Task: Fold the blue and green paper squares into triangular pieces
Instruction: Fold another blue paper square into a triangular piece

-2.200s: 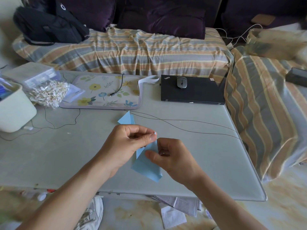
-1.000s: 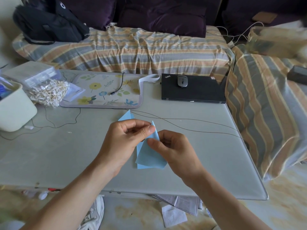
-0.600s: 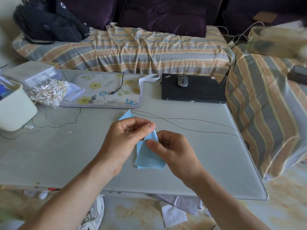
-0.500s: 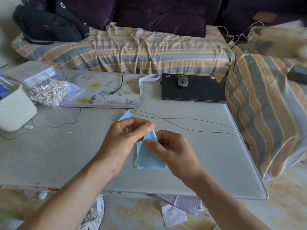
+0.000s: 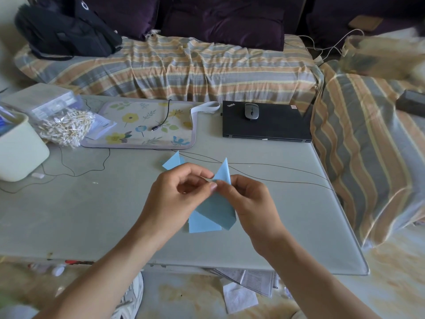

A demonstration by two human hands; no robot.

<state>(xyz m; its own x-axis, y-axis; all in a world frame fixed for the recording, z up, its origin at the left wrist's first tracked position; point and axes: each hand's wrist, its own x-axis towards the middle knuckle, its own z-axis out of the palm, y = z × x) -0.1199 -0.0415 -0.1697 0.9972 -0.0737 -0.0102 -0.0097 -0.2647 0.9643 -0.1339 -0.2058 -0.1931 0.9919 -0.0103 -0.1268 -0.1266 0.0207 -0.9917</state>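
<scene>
A light blue paper piece (image 5: 215, 212), partly folded, is held just above the grey table (image 5: 92, 215) at its middle. My left hand (image 5: 177, 196) pinches its upper edge from the left, and my right hand (image 5: 250, 203) pinches it from the right. One pointed flap sticks up between my fingertips. A broader flap hangs below my hands. A second blue folded piece (image 5: 173, 162) lies on the table just beyond my left hand. No green paper is in view.
A thin black cable (image 5: 276, 166) runs across the table behind my hands. A floral mat (image 5: 147, 125), a black laptop (image 5: 271, 123) with a mouse (image 5: 251, 111), a bag of small sticks (image 5: 66, 127) and a cream container (image 5: 18, 148) sit further back. Striped sofas border the table.
The paper has been turned and opened between my fingers. Its pointed flap now stands up to the right of my left thumb, and the lower part has spread wider.
</scene>
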